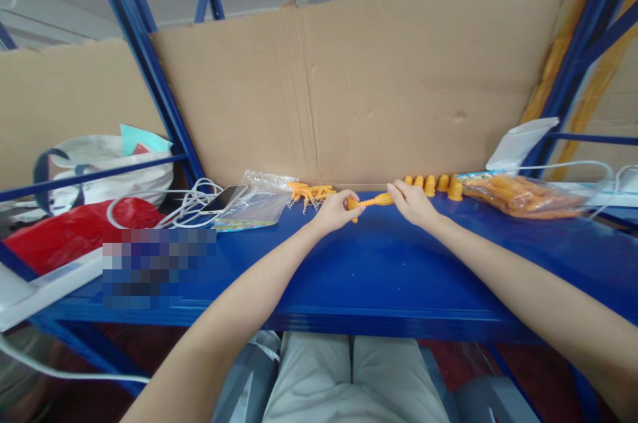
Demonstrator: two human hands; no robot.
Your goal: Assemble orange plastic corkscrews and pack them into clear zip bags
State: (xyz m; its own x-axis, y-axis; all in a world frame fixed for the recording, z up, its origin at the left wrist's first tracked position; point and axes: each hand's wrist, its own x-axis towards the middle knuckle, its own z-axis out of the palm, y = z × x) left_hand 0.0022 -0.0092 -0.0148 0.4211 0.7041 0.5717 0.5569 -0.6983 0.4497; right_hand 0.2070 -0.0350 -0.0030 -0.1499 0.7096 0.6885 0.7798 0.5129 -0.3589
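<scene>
Between my hands, just above the blue tabletop, is an orange plastic toy piece (371, 202) with a narrow ridged middle. My left hand (336, 209) pinches its left end, and my right hand (413, 202) grips the wider right end. The fingers hide part of both ends. Behind my left hand lies a pile of orange pieces with small metal chains (308, 193). Orange cup-shaped pieces (454, 189) stand in a row just past my right hand.
A clear bag of orange pieces (528, 195) lies at right. Clear plastic packaging (256, 209), a phone (224, 199), white cables (187, 200) and a red bag (84, 230) are at left. Cardboard (379, 90) closes off the back, between blue shelf posts (149, 70).
</scene>
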